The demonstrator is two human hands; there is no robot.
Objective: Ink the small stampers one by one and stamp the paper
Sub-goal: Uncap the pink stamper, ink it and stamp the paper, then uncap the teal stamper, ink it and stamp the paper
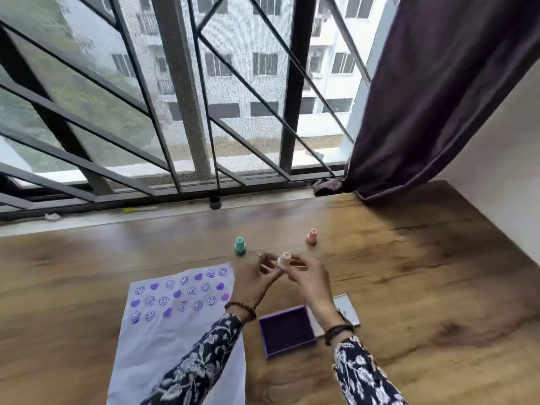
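A small cream stamper (283,260) is held up off the table (409,273), caught between both hands: the right hand (306,277) pinches it from its own left side with curled fingers, and the left hand (257,273) meets it from the other side, fingertips at its lower part, though whether that hand truly grips or only touches is hard to tell. The stamper's long axis stands roughly upright, tilted a little, with its round top up. The relation that matters next is the ink pad (287,330): the open purple tray lies below and toward the person from both hands, almost straight under the right wrist, so I judge the right hand is the nearer one to carry the stamper down and back onto it, face downward. The paper (175,331) lies to the left of the left hand and toward the person, its far part already filled with rows of purple faces and hearts, its near part bare. Beyond the hands stand a teal stamper (240,245), just past the left hand, and a pink stamper (311,236), past the right.
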